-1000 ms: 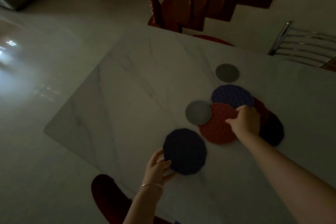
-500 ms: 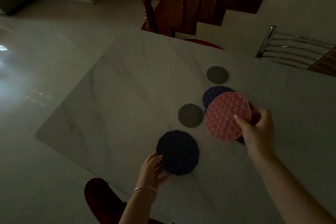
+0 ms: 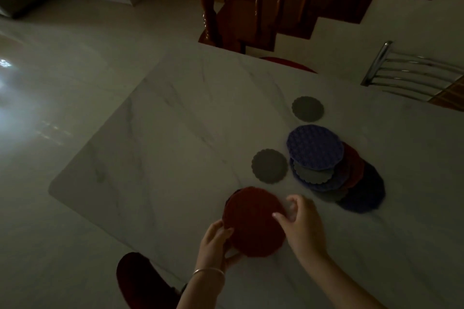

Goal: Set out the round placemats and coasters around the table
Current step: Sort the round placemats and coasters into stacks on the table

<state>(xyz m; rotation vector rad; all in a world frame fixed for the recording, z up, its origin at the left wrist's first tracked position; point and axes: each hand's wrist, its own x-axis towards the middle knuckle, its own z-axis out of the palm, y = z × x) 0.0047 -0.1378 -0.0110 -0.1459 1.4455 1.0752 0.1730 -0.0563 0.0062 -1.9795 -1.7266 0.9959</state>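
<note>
A red round placemat [image 3: 253, 221] lies near the table's front edge, on top of a dark blue placemat whose rim barely shows [image 3: 232, 195]. My left hand [image 3: 216, 241] holds the lower left rim of this pair. My right hand [image 3: 301, 223] rests its fingertips on the red mat's right edge. Two grey scalloped coasters lie apart: one [image 3: 269, 166] just beyond the red mat, one [image 3: 307, 108] farther back. To the right sits an overlapping pile [image 3: 326, 170] of blue, grey, red and dark mats, with a blue placemat [image 3: 315, 147] on top.
The white marble table [image 3: 163, 145] ends at a rounded corner on the left. A red stool [image 3: 140, 281] stands below the front edge, another red seat [image 3: 288, 64] at the far side. A chrome chair back [image 3: 406, 73] is far right, a wooden staircase behind.
My right hand lifted the red placemat off the pile, carried it left and toward me, and laid it over the dark blue mat that my left hand holds.
</note>
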